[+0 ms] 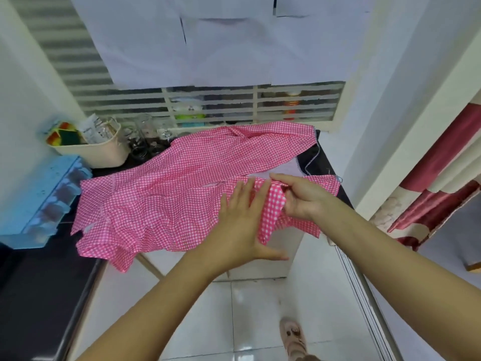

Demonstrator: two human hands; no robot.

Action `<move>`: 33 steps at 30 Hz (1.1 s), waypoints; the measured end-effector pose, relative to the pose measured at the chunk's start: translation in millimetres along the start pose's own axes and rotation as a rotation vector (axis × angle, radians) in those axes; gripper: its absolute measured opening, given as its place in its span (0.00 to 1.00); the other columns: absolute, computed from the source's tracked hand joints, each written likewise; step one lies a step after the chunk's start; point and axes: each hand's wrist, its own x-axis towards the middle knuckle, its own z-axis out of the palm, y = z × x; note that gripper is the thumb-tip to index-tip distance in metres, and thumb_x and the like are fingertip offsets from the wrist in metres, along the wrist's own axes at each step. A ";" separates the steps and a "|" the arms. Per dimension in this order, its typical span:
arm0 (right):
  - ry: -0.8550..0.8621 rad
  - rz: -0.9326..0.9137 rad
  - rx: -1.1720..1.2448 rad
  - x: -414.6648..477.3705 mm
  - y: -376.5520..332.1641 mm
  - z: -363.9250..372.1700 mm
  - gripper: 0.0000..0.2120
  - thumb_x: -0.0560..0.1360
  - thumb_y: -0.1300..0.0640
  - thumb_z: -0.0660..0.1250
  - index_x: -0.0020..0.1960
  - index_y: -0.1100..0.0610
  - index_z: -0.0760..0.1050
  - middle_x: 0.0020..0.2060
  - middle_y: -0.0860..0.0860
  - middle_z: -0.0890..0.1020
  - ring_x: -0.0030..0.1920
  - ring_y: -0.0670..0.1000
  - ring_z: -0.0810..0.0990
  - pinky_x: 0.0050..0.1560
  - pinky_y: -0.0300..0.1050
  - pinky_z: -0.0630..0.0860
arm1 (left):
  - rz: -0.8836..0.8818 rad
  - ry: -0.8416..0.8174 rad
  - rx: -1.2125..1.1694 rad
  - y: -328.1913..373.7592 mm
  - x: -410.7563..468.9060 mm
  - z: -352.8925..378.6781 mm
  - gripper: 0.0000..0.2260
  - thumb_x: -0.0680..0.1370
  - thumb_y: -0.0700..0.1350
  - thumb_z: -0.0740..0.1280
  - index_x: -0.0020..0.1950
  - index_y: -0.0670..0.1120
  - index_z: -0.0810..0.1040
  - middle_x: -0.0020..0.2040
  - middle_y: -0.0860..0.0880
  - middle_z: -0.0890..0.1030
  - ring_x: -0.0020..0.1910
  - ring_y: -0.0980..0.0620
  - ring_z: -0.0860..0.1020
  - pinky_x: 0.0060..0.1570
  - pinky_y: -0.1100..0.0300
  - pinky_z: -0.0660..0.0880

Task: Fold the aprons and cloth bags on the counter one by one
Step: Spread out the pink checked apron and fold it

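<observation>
- Head view: pink checked apron spread across dark counter, near edge hanging over.
- Left hand flat, fingers straight, pressing on apron.
- Right hand curled, pinching a fold of apron.
- Packet in basket: print too blurred to read.

The left hand lies flat, palm down, fingers straight and pointing toward 12 o'clock, thumb spread toward 3 o'clock; its bare forearm comes in from 7 o'clock; the right hand sits just beside it at 2 o'clock, fingers curled toward 9 o'clock, seemingly pinching a fold of cloth; its forearm enters from 4 o'clock.
</observation>
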 end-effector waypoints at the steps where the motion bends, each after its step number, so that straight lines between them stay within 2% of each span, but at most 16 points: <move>1: 0.002 -0.007 0.019 6.3 2.2 1.5 0.20 0.72 0.64 0.67 0.63 0.68 0.73 0.46 0.59 0.81 0.41 0.54 0.84 0.47 0.47 0.82 | -0.022 0.049 0.051 -3.2 3.5 13.4 0.56 0.66 0.69 0.68 0.76 0.52 0.32 0.77 0.50 0.34 0.76 0.49 0.35 0.73 0.43 0.37; 3: -0.023 -0.017 0.039 19.0 8.0 4.7 0.24 0.64 0.70 0.74 0.60 0.68 0.75 0.47 0.59 0.82 0.44 0.53 0.83 0.53 0.46 0.79 | -0.083 0.169 0.011 -14.2 12.8 33.2 0.50 0.71 0.66 0.66 0.78 0.49 0.36 0.79 0.46 0.41 0.77 0.48 0.40 0.74 0.42 0.40; 5: -0.083 -0.005 0.038 31.4 11.7 5.4 0.33 0.55 0.72 0.78 0.59 0.68 0.76 0.49 0.60 0.82 0.49 0.54 0.83 0.59 0.46 0.77 | -0.118 0.330 -0.118 -27.6 23.9 43.0 0.38 0.76 0.53 0.66 0.78 0.44 0.50 0.77 0.44 0.57 0.76 0.47 0.55 0.74 0.44 0.54; 7: -0.119 -0.013 -0.010 38.1 13.1 7.6 0.23 0.64 0.70 0.74 0.58 0.68 0.75 0.51 0.61 0.81 0.50 0.56 0.83 0.58 0.48 0.77 | -0.132 0.455 -0.277 -36.8 32.5 40.0 0.25 0.75 0.40 0.65 0.73 0.43 0.66 0.68 0.45 0.72 0.66 0.50 0.70 0.66 0.54 0.68; 9: -0.141 -0.045 -0.124 46.8 10.1 6.7 0.15 0.70 0.67 0.67 0.56 0.69 0.76 0.53 0.63 0.81 0.52 0.59 0.82 0.57 0.51 0.78 | -0.174 0.502 -0.362 -48.5 41.3 29.1 0.18 0.74 0.32 0.62 0.63 0.42 0.76 0.55 0.46 0.80 0.51 0.54 0.76 0.50 0.65 0.70; 10: -0.134 -0.086 -0.264 50.8 7.4 4.8 0.13 0.71 0.66 0.67 0.55 0.68 0.77 0.53 0.62 0.82 0.53 0.58 0.82 0.55 0.50 0.79 | -0.222 0.500 -0.381 -56.4 47.3 21.7 0.14 0.75 0.32 0.61 0.56 0.41 0.80 0.48 0.47 0.81 0.44 0.54 0.75 0.42 0.67 0.67; 12: 0.009 -0.262 -0.807 65.1 2.9 -12.5 0.10 0.71 0.62 0.72 0.52 0.62 0.79 0.49 0.56 0.83 0.51 0.54 0.82 0.53 0.45 0.80 | -0.383 0.427 -0.439 -80.5 62.4 7.6 0.10 0.76 0.33 0.60 0.42 0.40 0.80 0.37 0.48 0.79 0.35 0.52 0.74 0.33 0.66 0.65; 13: 0.159 -0.363 -1.152 78.6 -2.4 -27.9 0.14 0.68 0.57 0.75 0.52 0.58 0.78 0.49 0.52 0.82 0.51 0.52 0.80 0.53 0.44 0.78 | -0.474 0.377 -0.487 -97.5 73.5 2.3 0.11 0.77 0.34 0.59 0.37 0.41 0.77 0.34 0.48 0.78 0.32 0.52 0.73 0.31 0.65 0.67; 15: 0.457 -0.479 -1.680 102.4 -10.5 -63.0 0.32 0.62 0.51 0.80 0.62 0.55 0.72 0.57 0.54 0.76 0.57 0.54 0.75 0.58 0.47 0.71 | -0.601 0.312 -0.579 -133.0 91.2 -4.2 0.12 0.77 0.37 0.59 0.37 0.36 0.77 0.35 0.42 0.79 0.34 0.46 0.76 0.35 0.61 0.75; 17: 0.575 -0.424 -1.935 126.1 -21.1 -91.3 0.45 0.60 0.50 0.81 0.71 0.56 0.63 0.66 0.59 0.68 0.66 0.59 0.68 0.65 0.51 0.66 | -0.668 0.308 -0.638 -163.8 109.9 -7.1 0.12 0.77 0.38 0.60 0.43 0.31 0.78 0.42 0.36 0.82 0.40 0.42 0.79 0.45 0.54 0.77; 18: 0.572 -0.314 -2.015 135.4 -27.2 -101.1 0.46 0.61 0.49 0.80 0.72 0.56 0.62 0.68 0.59 0.67 0.67 0.60 0.67 0.66 0.52 0.65 | -0.703 0.313 -0.661 -174.1 117.0 -7.8 0.12 0.77 0.38 0.60 0.43 0.31 0.78 0.42 0.36 0.81 0.40 0.43 0.78 0.44 0.53 0.75; 20: 0.473 -0.080 -2.167 156.2 -47.0 -108.3 0.32 0.68 0.51 0.76 0.67 0.59 0.70 0.65 0.58 0.72 0.64 0.57 0.71 0.63 0.47 0.68 | -0.762 0.319 -0.688 -193.2 135.9 -13.7 0.11 0.78 0.38 0.61 0.36 0.36 0.76 0.37 0.39 0.79 0.37 0.46 0.75 0.38 0.56 0.71; 23: 0.377 0.037 -2.226 169.4 -68.8 -109.9 0.07 0.74 0.57 0.68 0.50 0.58 0.75 0.57 0.56 0.79 0.51 0.51 0.75 0.48 0.41 0.70 | -0.730 0.270 -0.695 -209.7 147.8 -24.3 0.10 0.78 0.39 0.64 0.38 0.38 0.78 0.37 0.42 0.79 0.37 0.47 0.76 0.41 0.56 0.71; 26: 0.286 -0.036 -1.979 193.9 -94.2 -114.5 0.15 0.70 0.53 0.74 0.52 0.56 0.74 0.51 0.50 0.79 0.51 0.50 0.75 0.52 0.42 0.71 | -0.635 0.153 -0.683 -216.4 171.6 -37.2 0.06 0.78 0.42 0.66 0.48 0.42 0.82 0.40 0.50 0.82 0.38 0.55 0.79 0.43 0.62 0.74; 29: 0.124 0.059 -1.843 213.8 -102.0 -113.2 0.23 0.68 0.52 0.76 0.60 0.52 0.73 0.52 0.47 0.79 0.53 0.49 0.78 0.59 0.44 0.73 | -0.507 0.179 -0.614 -218.4 211.7 -49.0 0.06 0.78 0.42 0.66 0.47 0.44 0.83 0.40 0.53 0.82 0.36 0.58 0.79 0.38 0.70 0.72; 33: 0.152 -0.047 -1.955 234.2 -109.9 -126.2 0.04 0.74 0.56 0.70 0.45 0.57 0.80 0.44 0.51 0.82 0.44 0.50 0.79 0.55 0.44 0.75 | -0.412 0.244 -0.573 -217.5 266.9 -57.8 0.03 0.76 0.41 0.69 0.45 0.44 0.83 0.40 0.53 0.81 0.35 0.59 0.79 0.39 0.66 0.73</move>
